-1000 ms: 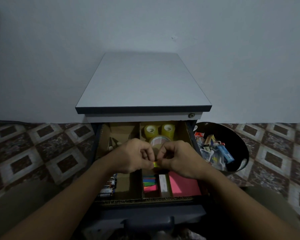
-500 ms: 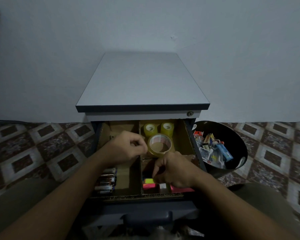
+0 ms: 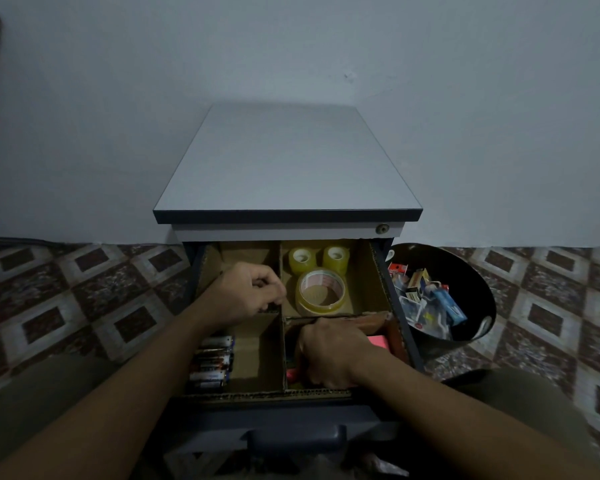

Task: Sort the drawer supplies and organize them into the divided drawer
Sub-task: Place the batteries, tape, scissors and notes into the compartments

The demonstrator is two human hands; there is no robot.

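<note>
The drawer (image 3: pixel 257 358) is pulled out of a grey cabinet (image 3: pixel 288 161), and cardboard walls divide it into four compartments, two in the back and two in the front

In the front left compartment the batteries (image 3: pixel 212 362) lie against the left wall in a stack. I count about five of them, but the light is low and the exact number is not sure. Their long axis goes from left to right, with the ends pointing to the middle of the drawer

The left hand (image 3: pixel 248 294) is above the back left compartment, just beside the place where the walls cross. Its fingers are curled and the thumb meets the fingertips; I cannot tell if something small is between them

The back right compartment holds three tape rolls: two small yellow rolls (image 3: pixel 302 259) (image 3: pixel 336 256) side by side at the back, and one large clear roll (image 3: pixel 321 292) in front of them and touching them. All three holes face up, toward the camera

The right hand (image 3: pixel 329 355) reaches down into the front right compartment, knuckles up, fingers bent and hidden. I cannot tell if it is grasping anything. A pink sticky note pad (image 3: pixel 378 341) shows just beside its right side

To the right of the cabinet, on the tiled floor (image 3: pixel 66 289), stands one black bin (image 3: pixel 478 271) with mixed small supplies, too many to count
</note>
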